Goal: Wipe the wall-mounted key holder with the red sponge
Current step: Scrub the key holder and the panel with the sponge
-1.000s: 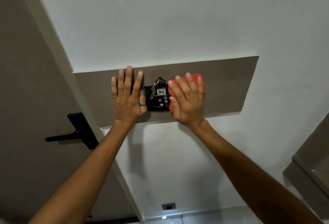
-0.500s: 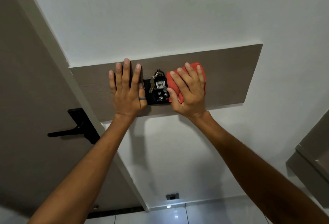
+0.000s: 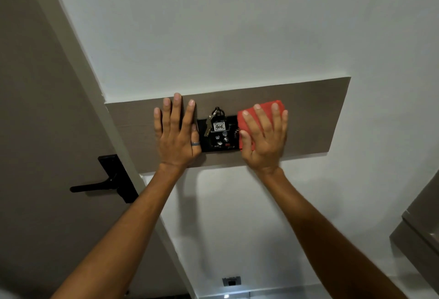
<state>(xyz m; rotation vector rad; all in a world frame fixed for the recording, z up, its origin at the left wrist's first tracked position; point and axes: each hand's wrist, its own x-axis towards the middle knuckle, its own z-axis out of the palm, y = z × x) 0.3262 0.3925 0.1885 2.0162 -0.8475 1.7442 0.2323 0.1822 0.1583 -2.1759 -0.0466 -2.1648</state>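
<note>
- right hand (image 3: 266, 142) pressed the red sponge (image 3: 265, 110) flat, fingers straight, on the right edge of the key holder (image 3: 231, 122)
- left hand (image 3: 177, 142) lay spread open on the wood panel (image 3: 313, 118), holding nothing

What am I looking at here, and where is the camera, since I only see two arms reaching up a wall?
There is no machine: a person's bare hands do the work. The picture comes from a camera worn on the head. The left hand lies flat on the brown wooden panel, beside the black key holder. A bunch of keys with a tag marked 406 hangs on it. The right hand, fingers straight, presses the red sponge against the holder's right edge. A door handle shows at the picture's left.
</note>
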